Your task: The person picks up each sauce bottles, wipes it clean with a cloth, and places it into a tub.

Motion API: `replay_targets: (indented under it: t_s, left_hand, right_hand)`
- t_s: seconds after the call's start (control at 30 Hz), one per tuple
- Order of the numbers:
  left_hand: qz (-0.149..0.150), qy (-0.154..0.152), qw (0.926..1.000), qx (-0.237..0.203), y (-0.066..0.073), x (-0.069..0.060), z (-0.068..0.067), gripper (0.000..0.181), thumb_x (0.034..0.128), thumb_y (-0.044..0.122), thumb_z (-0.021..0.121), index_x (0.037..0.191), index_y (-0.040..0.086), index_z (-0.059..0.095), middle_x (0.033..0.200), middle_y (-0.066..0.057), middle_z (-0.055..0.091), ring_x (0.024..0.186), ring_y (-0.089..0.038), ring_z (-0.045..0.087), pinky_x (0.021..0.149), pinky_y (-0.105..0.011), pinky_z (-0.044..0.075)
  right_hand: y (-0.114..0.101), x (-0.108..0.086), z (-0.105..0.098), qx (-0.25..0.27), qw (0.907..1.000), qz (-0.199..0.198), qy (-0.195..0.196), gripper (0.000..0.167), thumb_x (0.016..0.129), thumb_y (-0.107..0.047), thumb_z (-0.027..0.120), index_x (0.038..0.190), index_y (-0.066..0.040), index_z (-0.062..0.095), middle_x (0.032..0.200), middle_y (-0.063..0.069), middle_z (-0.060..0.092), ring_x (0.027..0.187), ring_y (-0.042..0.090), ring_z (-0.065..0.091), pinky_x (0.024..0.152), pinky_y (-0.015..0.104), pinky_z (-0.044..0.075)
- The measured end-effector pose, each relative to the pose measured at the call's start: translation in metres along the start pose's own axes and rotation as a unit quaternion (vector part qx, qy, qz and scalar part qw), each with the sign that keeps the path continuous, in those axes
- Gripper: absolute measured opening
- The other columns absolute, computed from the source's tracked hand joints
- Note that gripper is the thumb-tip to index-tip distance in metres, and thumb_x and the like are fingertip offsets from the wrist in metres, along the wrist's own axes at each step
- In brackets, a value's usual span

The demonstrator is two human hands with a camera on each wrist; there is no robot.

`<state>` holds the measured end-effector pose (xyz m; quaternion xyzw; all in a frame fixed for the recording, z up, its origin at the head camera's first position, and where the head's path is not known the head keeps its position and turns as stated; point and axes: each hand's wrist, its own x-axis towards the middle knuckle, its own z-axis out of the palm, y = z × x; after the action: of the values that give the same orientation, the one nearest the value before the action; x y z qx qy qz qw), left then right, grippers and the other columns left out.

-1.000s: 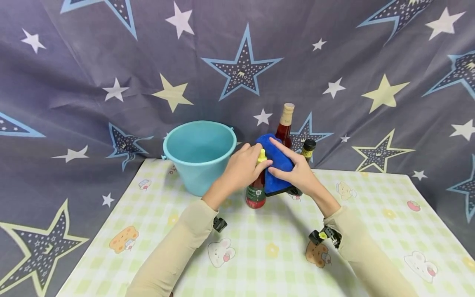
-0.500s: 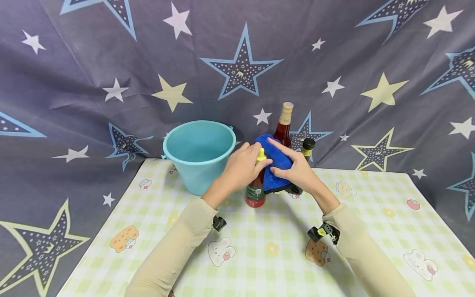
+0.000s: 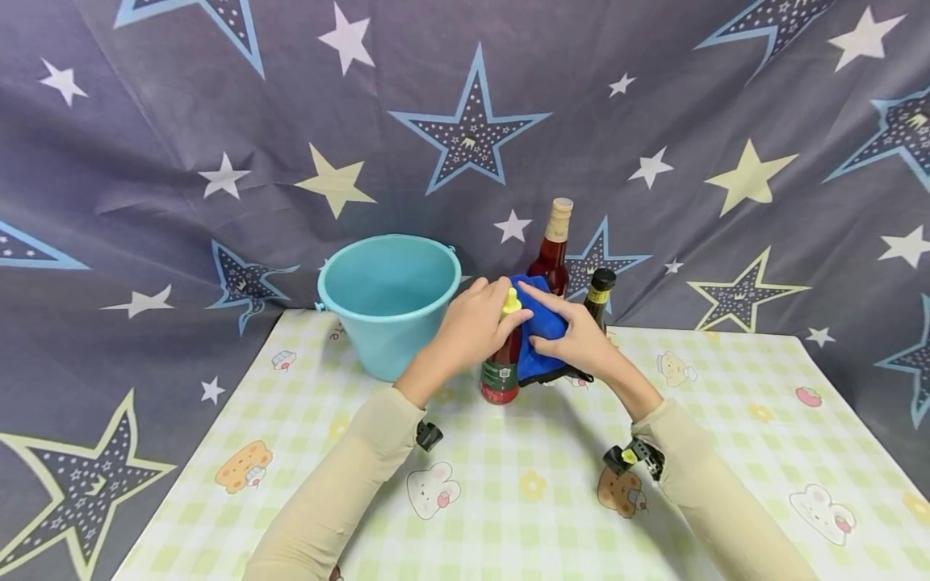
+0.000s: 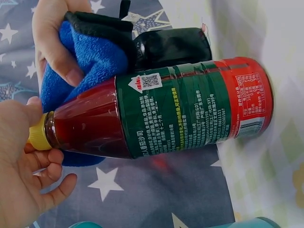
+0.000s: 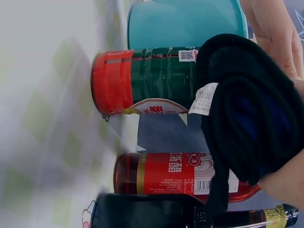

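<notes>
A ketchup bottle (image 4: 171,109) with a green and red label and a yellow cap (image 4: 37,135) stands upright on the table. My left hand (image 3: 475,327) pinches it at the cap with thumb and fingers. A folded blue cloth (image 3: 543,323) with black edging is in my right hand (image 3: 584,339), fingers and thumb spread around it. That cloth lies against the upper right side of the ketchup bottle and hides part of its neck and label. In the right wrist view, the cloth's dark hem (image 5: 247,104) and a white tag (image 5: 204,99) cover much of the right hand.
Left of the hands stands a turquoise bucket (image 3: 385,339). Behind the cloth is a tall red bottle (image 3: 554,258) with a red label, beside a dark black-capped bottle (image 3: 599,294). A star-patterned curtain (image 3: 465,81) hangs behind the checked tabletop (image 3: 494,524).
My right hand and the cloth have shifted slightly down and left along the ketchup bottle, and the cloth's folds have changed. My left hand stays at the cap.
</notes>
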<state>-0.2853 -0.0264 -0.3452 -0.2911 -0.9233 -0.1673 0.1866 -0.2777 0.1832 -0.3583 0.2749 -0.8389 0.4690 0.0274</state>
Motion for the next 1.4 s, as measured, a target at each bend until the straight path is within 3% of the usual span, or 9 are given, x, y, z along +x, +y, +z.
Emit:
replay_targets:
  t_s: [0.13,0.37,0.53,0.8,0.93,1.13,1.4]
  left_hand:
    - [0.003,0.000,1.0000,0.000,0.000,0.000,0.000,0.042,0.1038,0.051,0.050,0.108,0.009,0.052,0.082,-0.003,0.047,0.078,-0.019,0.045,0.065,-0.030,0.040]
    - [0.005,0.003,1.0000,0.004,0.000,0.000,0.001,0.042,0.1036,0.052,0.050,0.107,0.010,0.052,0.084,-0.003,0.049,0.080,-0.019,0.046,0.065,-0.030,0.041]
    - [0.000,0.004,1.0000,-0.002,0.000,0.000,0.001,0.042,0.1037,0.051,0.050,0.107,0.009,0.052,0.085,-0.004,0.050,0.081,-0.019,0.047,0.066,-0.030,0.042]
    - [-0.004,-0.004,1.0000,0.002,0.000,0.001,0.000,0.042,0.1044,0.051,0.049,0.107,0.009,0.051,0.085,-0.003,0.050,0.081,-0.019,0.046,0.066,-0.030,0.042]
    - [-0.005,-0.009,0.9999,0.004,0.000,0.001,0.000,0.042,0.1049,0.051,0.047,0.107,0.010,0.051,0.085,-0.003,0.050,0.082,-0.019,0.046,0.067,-0.030,0.042]
    - [-0.009,-0.015,0.9998,-0.005,0.001,0.002,-0.001,0.041,0.1048,0.051,0.048,0.108,0.010,0.050,0.086,-0.004,0.049,0.083,-0.020,0.046,0.068,-0.031,0.041]
    - [-0.026,-0.045,0.9986,-0.008,0.003,0.001,-0.001,0.043,0.1055,0.052,0.044,0.114,0.009,0.048,0.090,-0.004,0.049,0.086,-0.020,0.046,0.070,-0.031,0.043]
  right_hand:
    - [0.001,-0.004,0.002,-0.006,1.0000,-0.004,-0.004,0.078,0.087,-0.001,0.074,0.155,-0.024,0.045,0.152,0.015,0.052,0.102,0.028,0.062,0.074,0.030,0.054]
    - [0.004,-0.010,0.008,-0.046,0.9989,-0.001,0.007,0.077,0.086,0.000,0.075,0.154,-0.020,0.046,0.156,0.012,0.049,0.128,0.036,0.057,0.094,0.047,0.052]
    - [0.003,-0.015,0.013,-0.073,0.9971,0.001,0.022,0.079,0.084,-0.001,0.075,0.155,-0.020,0.045,0.156,0.015,0.048,0.138,0.039,0.050,0.102,0.056,0.049]
    - [0.010,-0.024,0.025,-0.127,0.9909,0.032,0.029,0.073,0.085,-0.004,0.074,0.152,-0.002,0.044,0.153,0.027,0.046,0.138,0.047,0.049,0.108,0.061,0.044]
    - [0.013,-0.027,0.031,-0.155,0.9871,0.032,0.022,0.074,0.087,-0.006,0.073,0.154,-0.001,0.041,0.154,0.028,0.044,0.142,0.046,0.044,0.112,0.061,0.040]
    - [0.022,-0.029,0.039,-0.173,0.9844,0.030,-0.006,0.077,0.091,-0.008,0.070,0.158,-0.003,0.032,0.158,0.026,0.040,0.144,0.044,0.042,0.113,0.061,0.038]
    - [0.034,-0.037,0.048,-0.155,0.9816,0.069,-0.087,0.074,0.097,-0.008,0.065,0.157,0.007,0.024,0.158,0.032,0.034,0.147,0.047,0.035,0.116,0.062,0.033]
